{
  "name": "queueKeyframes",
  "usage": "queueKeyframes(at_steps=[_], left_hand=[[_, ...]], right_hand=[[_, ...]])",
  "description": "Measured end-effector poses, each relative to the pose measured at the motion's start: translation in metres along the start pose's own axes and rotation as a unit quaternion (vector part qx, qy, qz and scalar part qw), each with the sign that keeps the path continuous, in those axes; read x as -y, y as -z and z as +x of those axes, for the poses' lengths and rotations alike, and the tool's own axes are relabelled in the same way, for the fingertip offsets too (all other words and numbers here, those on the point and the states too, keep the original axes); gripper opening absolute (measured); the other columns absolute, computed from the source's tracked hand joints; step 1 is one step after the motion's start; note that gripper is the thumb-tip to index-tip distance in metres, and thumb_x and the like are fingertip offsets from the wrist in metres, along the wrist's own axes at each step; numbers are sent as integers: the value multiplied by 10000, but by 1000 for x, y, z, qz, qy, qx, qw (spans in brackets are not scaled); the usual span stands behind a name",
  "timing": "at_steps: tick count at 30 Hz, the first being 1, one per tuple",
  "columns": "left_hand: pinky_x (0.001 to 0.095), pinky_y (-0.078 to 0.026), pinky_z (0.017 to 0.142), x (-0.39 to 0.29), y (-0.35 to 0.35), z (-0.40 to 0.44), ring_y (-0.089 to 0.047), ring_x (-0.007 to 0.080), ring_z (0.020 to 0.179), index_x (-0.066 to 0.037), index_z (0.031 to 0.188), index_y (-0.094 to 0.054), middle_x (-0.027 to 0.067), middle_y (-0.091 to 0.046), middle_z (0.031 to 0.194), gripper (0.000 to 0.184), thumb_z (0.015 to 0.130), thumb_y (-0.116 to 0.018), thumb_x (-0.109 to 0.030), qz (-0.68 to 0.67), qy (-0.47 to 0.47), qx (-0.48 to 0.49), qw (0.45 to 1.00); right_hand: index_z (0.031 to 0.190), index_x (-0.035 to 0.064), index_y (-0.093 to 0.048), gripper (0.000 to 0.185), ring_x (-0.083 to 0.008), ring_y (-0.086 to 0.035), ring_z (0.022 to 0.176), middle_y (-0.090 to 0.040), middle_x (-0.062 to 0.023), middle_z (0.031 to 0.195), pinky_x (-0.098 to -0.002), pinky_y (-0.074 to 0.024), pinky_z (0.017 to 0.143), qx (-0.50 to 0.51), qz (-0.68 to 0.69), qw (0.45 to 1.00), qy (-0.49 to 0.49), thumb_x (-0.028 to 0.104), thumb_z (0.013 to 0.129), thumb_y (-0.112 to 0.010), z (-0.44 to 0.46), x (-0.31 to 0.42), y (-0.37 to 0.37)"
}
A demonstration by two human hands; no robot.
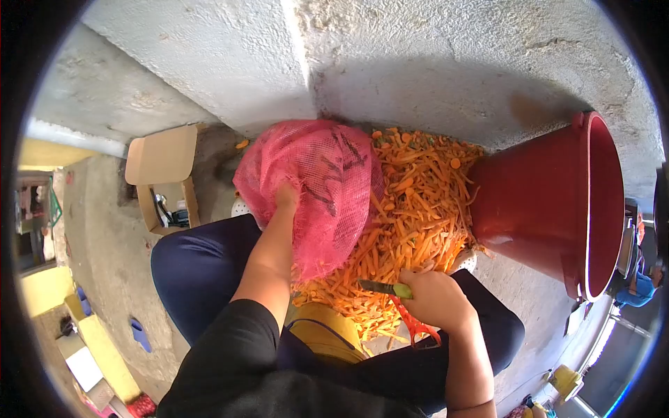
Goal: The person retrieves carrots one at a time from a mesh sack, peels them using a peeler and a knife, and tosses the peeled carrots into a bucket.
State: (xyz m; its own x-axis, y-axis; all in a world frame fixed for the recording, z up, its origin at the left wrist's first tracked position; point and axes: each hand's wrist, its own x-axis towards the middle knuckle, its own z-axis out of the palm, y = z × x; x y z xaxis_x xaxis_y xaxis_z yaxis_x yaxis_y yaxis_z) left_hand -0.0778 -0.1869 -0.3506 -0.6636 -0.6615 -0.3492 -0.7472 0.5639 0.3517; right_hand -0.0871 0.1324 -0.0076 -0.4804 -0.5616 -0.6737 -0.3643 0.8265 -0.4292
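Note:
A pink mesh sack with dark markings stands against the wall. My left hand reaches into its folds; the mesh hides the fingers. To the sack's right and in front lies a big heap of orange peelings with a few round slices. Above the near side of this heap, my right hand is closed around the green handle of a knife, its dark blade pointing left. A red strip of netting hangs just below the right hand.
A large red bucket lies tilted at the right of the heap. An open cardboard box with items sits at the left. Behind is a rough grey wall. A yellow container stands between the knees. A blue slipper lies at left.

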Motion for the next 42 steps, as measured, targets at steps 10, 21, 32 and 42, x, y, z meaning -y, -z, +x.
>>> queueKeyframes(at_steps=[10, 21, 32, 42], left_hand=[[392, -436, 799, 4, 13, 78, -540, 312, 969, -53, 975, -605, 156, -560, 1044, 366, 762, -443, -303, 192, -41, 180, 964], [359, -359, 910, -18, 89, -43, -448, 258, 1099, -119, 1087, -554, 111, -475, 1189, 499, 721, -503, -454, 306, -132, 255, 908], [373, -459, 803, -17, 264, -205, -537, 270, 960, 44, 1160, -385, 166, -504, 1086, 547, 691, -606, -134, -516, 18, 513, 686], [413, -475, 766, -84, 264, -264, -538, 267, 944, -45, 1232, -323, 135, -479, 1125, 699, 690, -669, -317, -628, -198, 551, 513]], right_hand=[[818, 50, -523, 185, -361, -571, 667, -573, -179, 657, -457, -445, 609, 9, -10, 1000, 5, 214, 739, -492, 9, -1, -4], [856, 60, -513, 200, -355, -573, 711, -579, -178, 687, -462, -442, 630, -34, -24, 999, 28, 215, 730, -501, -4, 2, 0], [824, 30, -520, 150, -224, -539, 599, -537, -95, 615, -352, -395, 545, -194, 141, 966, 94, 164, 758, -495, -45, -7, 10], [843, 90, -451, 166, -92, -342, 398, -363, 7, 532, -210, -309, 367, -196, 764, 575, 217, 255, 849, -434, -33, -20, 6]])
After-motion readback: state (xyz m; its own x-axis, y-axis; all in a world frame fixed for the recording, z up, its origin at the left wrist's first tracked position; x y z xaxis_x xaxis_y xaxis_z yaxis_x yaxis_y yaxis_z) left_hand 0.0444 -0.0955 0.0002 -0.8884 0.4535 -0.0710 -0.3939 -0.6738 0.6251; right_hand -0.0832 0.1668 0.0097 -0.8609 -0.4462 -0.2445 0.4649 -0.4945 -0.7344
